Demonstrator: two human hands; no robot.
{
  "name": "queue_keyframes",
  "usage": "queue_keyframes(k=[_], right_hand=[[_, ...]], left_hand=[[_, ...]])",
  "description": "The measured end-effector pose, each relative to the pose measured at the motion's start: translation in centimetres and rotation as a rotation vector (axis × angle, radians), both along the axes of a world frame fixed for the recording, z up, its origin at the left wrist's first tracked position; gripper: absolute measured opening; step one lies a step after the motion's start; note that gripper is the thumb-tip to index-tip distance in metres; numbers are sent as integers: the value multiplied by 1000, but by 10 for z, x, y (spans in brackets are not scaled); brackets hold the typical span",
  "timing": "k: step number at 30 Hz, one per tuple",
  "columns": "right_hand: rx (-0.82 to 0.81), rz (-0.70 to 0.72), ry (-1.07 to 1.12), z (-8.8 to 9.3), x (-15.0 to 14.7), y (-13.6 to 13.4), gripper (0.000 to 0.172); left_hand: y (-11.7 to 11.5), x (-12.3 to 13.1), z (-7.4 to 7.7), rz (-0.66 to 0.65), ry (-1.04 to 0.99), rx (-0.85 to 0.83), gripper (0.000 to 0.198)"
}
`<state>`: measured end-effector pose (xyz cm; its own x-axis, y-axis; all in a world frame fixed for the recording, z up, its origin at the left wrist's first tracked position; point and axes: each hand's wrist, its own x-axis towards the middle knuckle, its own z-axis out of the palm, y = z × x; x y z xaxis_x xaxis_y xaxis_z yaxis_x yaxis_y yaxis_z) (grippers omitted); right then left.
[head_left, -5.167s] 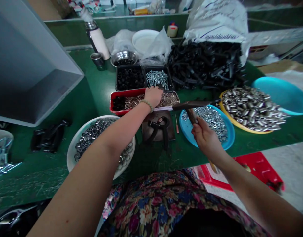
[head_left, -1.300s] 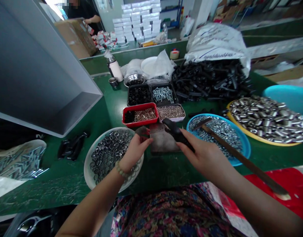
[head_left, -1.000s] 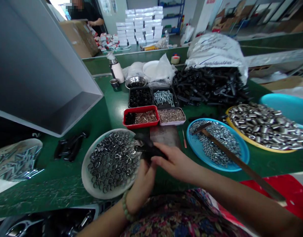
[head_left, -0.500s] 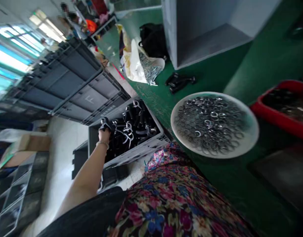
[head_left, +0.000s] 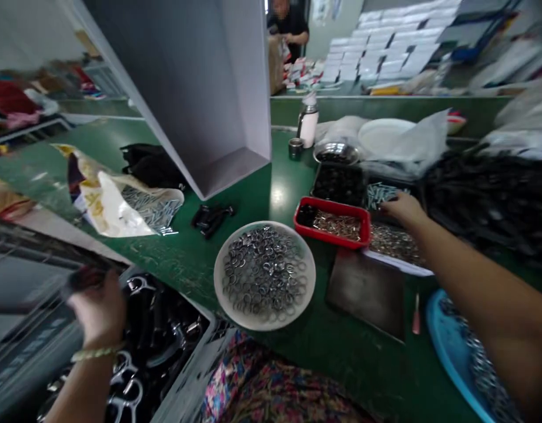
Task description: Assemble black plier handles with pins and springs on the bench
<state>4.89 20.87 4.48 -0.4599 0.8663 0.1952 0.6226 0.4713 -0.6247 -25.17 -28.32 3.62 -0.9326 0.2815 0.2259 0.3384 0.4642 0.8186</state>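
Observation:
My left hand (head_left: 101, 308), smeared by motion and wearing a beaded bracelet, is raised over the grey crate (head_left: 196, 352). Its fingers are closed around a dark part (head_left: 83, 278) whose shape is blurred. Black parts with chrome clamps (head_left: 176, 341) fill the crate. On the other side, my right hand (head_left: 403, 210) reaches into a container of silvery screws (head_left: 375, 194). Its fingers are bent together at the container's near edge; whatever lies between them is hidden. A red tray (head_left: 333, 239) of small metal pieces stands just left of that hand.
A white bowl (head_left: 220, 294) of metal rings sits mid-table. Around it are black parts (head_left: 211, 218), a sack of screws (head_left: 116, 202), a dark plate (head_left: 365, 294), a pink-handled tool (head_left: 416, 320) and a blue basin (head_left: 442, 352). A grey box (head_left: 248, 88) stands behind; a person (head_left: 293, 29) works farther back.
My view has swung right, from the crate to the table. The left hand has lifted a part from the crate's contents. My right hand has come into view at the screws.

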Motion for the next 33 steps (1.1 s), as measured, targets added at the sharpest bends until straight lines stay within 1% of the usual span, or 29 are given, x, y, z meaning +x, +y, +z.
queue_keyframes(k=[1,2,3,4,5,6,7,8,9,10,11,12,14,16,18,19,20,21,23,24,25,26,27,28,30,31,33], right_hand=[[-34,-44,42,1,2,-1,38],[-68,-53,88,2,2,-5,38],[-103,-46,136,3,-1,-11,39],[-132,-35,178,3,-3,-19,38],[-155,-24,209,3,-3,-29,35],[-178,-12,236,2,-1,-39,31],[-201,2,265,1,5,-51,27],[-226,21,299,-2,12,-64,24],[-251,41,335,-5,22,-78,21],[-273,60,373,-9,33,-91,20],[-292,64,405,-13,44,-105,21],[-306,51,430,-18,55,-117,21],[-331,-7,464,-25,72,-138,24],[-351,-50,519,-28,80,-151,27],[-333,-49,591,-28,82,-157,28],[-296,-39,615,-27,81,-158,27],[-234,-31,628,-26,79,-159,26],[-154,-24,630,-26,76,-159,25],[15,-8,627,-29,70,-160,21],[85,2,634,-31,67,-162,19],[135,15,641,-34,64,-165,18],[164,31,641,-37,62,-169,16],[180,48,630,-41,60,-174,15],[199,59,607,-44,59,-180,13],[257,69,516,-49,60,-192,11],[304,78,455,-51,61,-198,11],[402,106,327,-54,65,-208,11]], left_hand=[[38,-6,6,-19,125,34,32],[82,-6,12,-156,201,21,31],[131,-1,17,-366,247,-43,30],[183,8,20,-537,259,-78,26],[235,20,22,-676,272,-125,22],[284,34,22,-800,335,-272,21],[328,49,20,-849,400,-414,22],[364,64,18,-861,410,-458,22],[393,76,15,-883,413,-495,21],[413,86,11,-885,411,-524,21],[427,92,8,-885,400,-539,21],[436,96,6,-884,395,-556,22],[443,97,4,-873,387,-572,25],[442,96,7,-860,382,-553,28],[434,102,13,-850,392,-507,31],[426,108,16,-860,346,-433,32],[416,116,17,-891,235,-320,31],[402,126,17,-945,53,-179,29],[367,150,12,-1079,-469,131,24],[347,161,8,-1138,-732,246,22],[327,172,3,-1177,-936,319,20],[308,182,-3,-1198,-1089,367,18],[291,190,-9,-1200,-1191,399,17],[277,197,-14,-1190,-1246,421,16],[255,207,-24,-1165,-1248,456,16],[248,211,-27,-1169,-1209,473,18],[236,215,-32,-1220,-1094,495,29]])
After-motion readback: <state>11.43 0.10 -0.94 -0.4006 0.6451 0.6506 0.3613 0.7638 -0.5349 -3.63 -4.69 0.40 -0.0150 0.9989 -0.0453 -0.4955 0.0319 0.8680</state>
